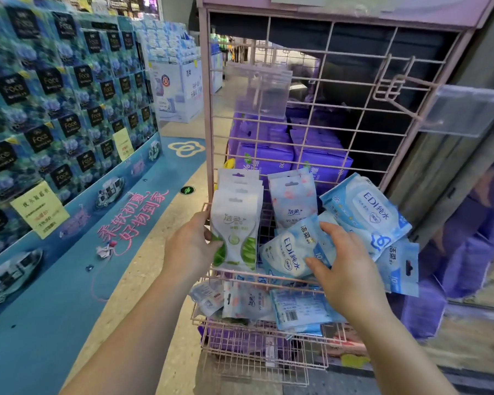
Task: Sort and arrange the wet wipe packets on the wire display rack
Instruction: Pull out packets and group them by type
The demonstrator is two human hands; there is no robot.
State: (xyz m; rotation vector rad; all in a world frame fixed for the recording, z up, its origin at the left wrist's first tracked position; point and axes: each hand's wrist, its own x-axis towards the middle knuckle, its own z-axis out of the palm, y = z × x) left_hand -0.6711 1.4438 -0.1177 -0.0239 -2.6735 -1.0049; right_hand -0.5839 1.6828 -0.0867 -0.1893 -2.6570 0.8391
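Gripping green packet [236, 235] upright: left hand [190, 243] | right hand [345, 269]: fingers spread, resting on blue packet [287, 252]

We saw a rack [297, 132] of thin metal wire under a matt pink coating, with clear plastic label holders [261, 92] clipped to it. The wet wipe packets [293, 250] were soft plastic film, smooth and faintly glossy, creased where they overlapped. The purple packs [264, 158] behind the wire had a shiny plastic wrap. The floor graphic [69, 280] looked like smooth printed vinyl with a satin sheen.
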